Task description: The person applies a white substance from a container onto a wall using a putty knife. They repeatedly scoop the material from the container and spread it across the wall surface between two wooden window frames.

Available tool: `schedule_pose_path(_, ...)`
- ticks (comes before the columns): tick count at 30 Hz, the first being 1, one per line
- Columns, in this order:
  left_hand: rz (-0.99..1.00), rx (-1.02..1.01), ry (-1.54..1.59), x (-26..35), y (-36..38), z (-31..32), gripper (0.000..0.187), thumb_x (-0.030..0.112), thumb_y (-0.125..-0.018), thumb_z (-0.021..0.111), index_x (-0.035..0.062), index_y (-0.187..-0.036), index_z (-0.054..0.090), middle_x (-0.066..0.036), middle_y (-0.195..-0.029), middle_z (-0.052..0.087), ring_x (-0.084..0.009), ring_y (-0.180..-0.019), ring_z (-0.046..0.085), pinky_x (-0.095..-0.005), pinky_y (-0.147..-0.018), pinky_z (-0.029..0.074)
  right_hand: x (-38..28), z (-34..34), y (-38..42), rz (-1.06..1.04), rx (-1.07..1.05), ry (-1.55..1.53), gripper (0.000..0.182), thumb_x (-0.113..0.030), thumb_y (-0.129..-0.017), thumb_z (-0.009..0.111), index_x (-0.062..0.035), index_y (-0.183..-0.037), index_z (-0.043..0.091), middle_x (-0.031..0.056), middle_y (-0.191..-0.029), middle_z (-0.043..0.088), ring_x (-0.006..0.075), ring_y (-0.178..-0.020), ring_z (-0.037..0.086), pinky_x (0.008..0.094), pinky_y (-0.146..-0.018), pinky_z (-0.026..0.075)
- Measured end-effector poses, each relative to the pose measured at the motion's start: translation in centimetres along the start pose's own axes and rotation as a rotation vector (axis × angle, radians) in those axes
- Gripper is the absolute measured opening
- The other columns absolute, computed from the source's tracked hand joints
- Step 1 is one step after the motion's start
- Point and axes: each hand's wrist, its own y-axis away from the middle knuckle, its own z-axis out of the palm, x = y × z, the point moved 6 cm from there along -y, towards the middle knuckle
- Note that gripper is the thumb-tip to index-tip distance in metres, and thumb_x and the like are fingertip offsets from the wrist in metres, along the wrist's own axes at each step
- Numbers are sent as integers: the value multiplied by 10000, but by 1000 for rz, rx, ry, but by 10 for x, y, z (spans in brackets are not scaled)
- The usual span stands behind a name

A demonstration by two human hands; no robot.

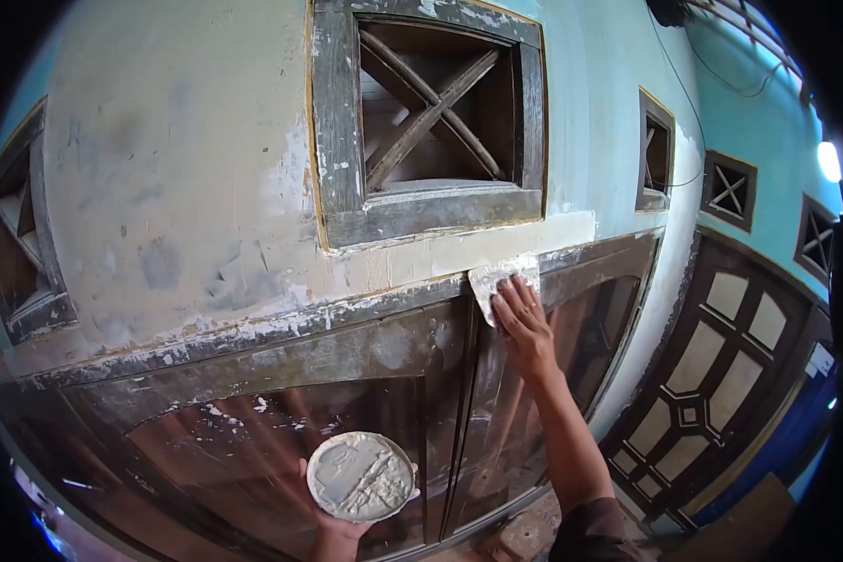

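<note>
My right hand point(525, 323) grips a flat, putty-smeared spreader point(503, 278), its far edge against the wall just above the brown wooden frame point(375, 304). A band of pale, damp-looking putty point(421, 248) runs along the wall there, under the square vent window. Lower down, my left hand point(337, 523) holds a round, shallow dish of putty point(362, 476) from below, with fingers around its rim. The putty in the dish is smooth on one side and lumpy on the other.
A wooden vent window point(429, 103) with crossed bars sits above. Double glazed doors point(459, 412) with white splashes fill the lower wall. To the right stand a panelled door point(721, 375) and smaller vents point(729, 192). A cable hangs upper right.
</note>
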Motion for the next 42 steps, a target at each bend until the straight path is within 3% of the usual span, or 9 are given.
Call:
schedule_pose_path(9, -46, 43, 36, -6, -7, 5, 947, 792, -896, 386, 63, -1499, 428, -246, -1515, 434, -553, -1370, 385, -756, -1131, 226, 33, -3, -23, 76, 54, 47, 452, 84, -880, 534, -53, -1293, 657, 167, -1415, 586, 365, -1397, 476, 512, -1162, 332)
schedule_pose_path(11, -22, 12, -3, -5, -8, 8, 964, 800, -891, 387, 50, -1497, 423, -243, -1538, 409, -521, -1380, 390, -719, -1134, 265, 36, 3, 2, 110, 23, 45, 390, 42, -899, 631, -46, -1277, 669, 168, -1401, 595, 356, -1379, 494, 498, -1167, 341)
schedule_pose_path(13, -37, -5, -3, -4, -8, 7, 967, 796, -894, 386, 41, -1496, 420, -246, -1528, 421, -526, -1369, 404, -724, -1127, 271, 28, -9, 9, 78, -25, 50, 423, 77, -870, 583, -37, -1268, 674, 168, -1381, 613, 384, -1365, 508, 514, -1152, 354)
schedule_pose_path(16, -43, -27, -3, -3, -10, 9, 968, 797, -895, 383, 35, -1489, 430, -248, -1518, 435, -527, -1363, 412, -724, -1129, 267, 20, -45, -18, -21, 142, 23, 356, 51, -871, 642, -8, -1219, 689, 187, -1282, 669, 403, -1282, 581, 520, -1099, 420)
schedule_pose_path(24, 23, -33, 1, -2, -8, 17, 944, 798, -892, 387, 64, -1483, 454, -226, -1505, 462, -498, -1365, 425, -725, -1130, 264, 54, -4, -1, 113, 39, 32, 534, 127, -836, 546, -42, -1338, 619, 174, -1474, 526, 366, -1437, 415, 510, -1200, 279)
schedule_pose_path(25, 26, -28, 4, -2, -7, 15, 944, 798, -892, 387, 64, -1483, 454, -226, -1505, 462, -498, -1365, 425, -725, -1130, 264, 52, -6, 8, 120, 55, 98, 345, 56, -907, 635, -36, -1236, 684, 174, -1379, 611, 362, -1376, 495, 490, -1156, 362)
schedule_pose_path(31, -73, -14, -19, -2, -9, 10, 996, 814, -873, 407, 32, -1490, 428, -254, -1506, 446, -542, -1361, 404, -736, -1121, 269, 22, -44, -26, 81, 211, 133, 293, 66, -891, 654, -11, -1168, 711, 204, -1325, 641, 417, -1341, 516, 505, -1135, 398)
schedule_pose_path(37, -32, -71, -27, 1, -9, 20, 957, 790, -906, 373, 59, -1523, 385, -261, -1527, 408, -599, -1361, 359, -774, -1104, 244, 18, 6, -7, 156, -8, 30, 600, 129, -793, 535, -68, -1354, 619, 169, -1491, 512, 391, -1444, 395, 525, -1188, 296)
schedule_pose_path(42, -106, -158, 150, 6, -5, 18, 1042, 828, -845, 453, 49, -1531, 362, -278, -1544, 372, -606, -1381, 317, -762, -1099, 270, 6, -20, -6, 95, 175, 22, 556, 117, -817, 561, -65, -1338, 631, 179, -1479, 522, 386, -1442, 402, 543, -1183, 291)
